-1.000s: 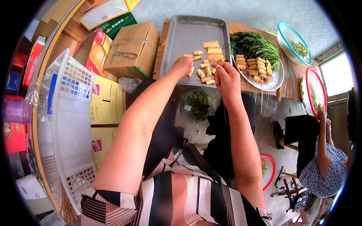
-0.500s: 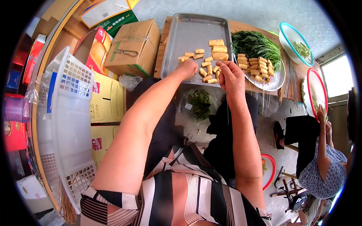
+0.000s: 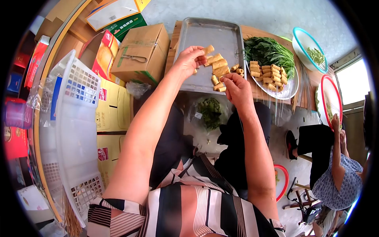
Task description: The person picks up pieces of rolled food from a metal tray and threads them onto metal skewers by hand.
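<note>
My left hand (image 3: pixel 192 59) pinches a golden-brown roll (image 3: pixel 208 49), like rolled tofu skin, above the tray. Just below it, larger rolls (image 3: pixel 220 64) sit side by side in a row, apparently threaded on a thin skewer. My right hand (image 3: pixel 237 87) is closed at the near end of that row; its fingers hide most of the skewer. Loose small rolls (image 3: pixel 215 80) lie on the metal tray (image 3: pixel 193 33) around and beneath the row.
Right of the tray, a white plate (image 3: pixel 291 94) bears stacked skewered rolls (image 3: pixel 272 75) beside leafy greens (image 3: pixel 272 49). Thin sticks (image 3: pixel 304 79) lie farther right. A cardboard box (image 3: pixel 136 65) stands left. Another person's hands (image 3: pixel 337 126) are at a red-rimmed basin (image 3: pixel 323 89).
My left hand has risen from the tray with a roll in its fingers. My right hand has shifted slightly down, and the row of rolls has tilted leftward toward my left hand.
</note>
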Tool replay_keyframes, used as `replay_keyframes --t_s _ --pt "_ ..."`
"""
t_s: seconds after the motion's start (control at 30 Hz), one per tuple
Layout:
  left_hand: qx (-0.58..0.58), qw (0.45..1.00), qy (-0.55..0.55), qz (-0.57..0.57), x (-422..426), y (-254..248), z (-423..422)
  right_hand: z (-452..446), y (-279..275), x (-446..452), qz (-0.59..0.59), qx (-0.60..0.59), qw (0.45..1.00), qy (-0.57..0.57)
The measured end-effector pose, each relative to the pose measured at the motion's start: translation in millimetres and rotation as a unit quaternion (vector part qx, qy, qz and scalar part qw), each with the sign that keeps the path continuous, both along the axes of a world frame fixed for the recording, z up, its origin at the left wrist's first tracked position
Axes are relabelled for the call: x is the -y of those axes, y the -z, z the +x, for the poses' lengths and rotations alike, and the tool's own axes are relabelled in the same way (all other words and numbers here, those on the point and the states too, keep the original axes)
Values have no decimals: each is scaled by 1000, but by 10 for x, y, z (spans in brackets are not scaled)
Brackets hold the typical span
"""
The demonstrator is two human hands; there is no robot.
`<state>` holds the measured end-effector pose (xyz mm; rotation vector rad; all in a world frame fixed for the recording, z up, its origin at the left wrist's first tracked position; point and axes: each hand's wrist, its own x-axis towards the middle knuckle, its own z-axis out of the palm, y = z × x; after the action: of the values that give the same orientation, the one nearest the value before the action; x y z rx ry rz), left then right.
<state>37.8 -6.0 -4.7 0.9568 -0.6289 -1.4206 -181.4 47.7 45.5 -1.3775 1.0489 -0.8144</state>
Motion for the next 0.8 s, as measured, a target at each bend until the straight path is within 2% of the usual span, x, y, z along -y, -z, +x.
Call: replay_keyframes --t_s 0.13,0.8 --pt "-30 999 -15 4 -31 -28 73 46 5 -14 -2 -25 1000 -13" --pt "2 999 -35 20 -52 -55 77 126 15 -46 12 -8 1000 -8"
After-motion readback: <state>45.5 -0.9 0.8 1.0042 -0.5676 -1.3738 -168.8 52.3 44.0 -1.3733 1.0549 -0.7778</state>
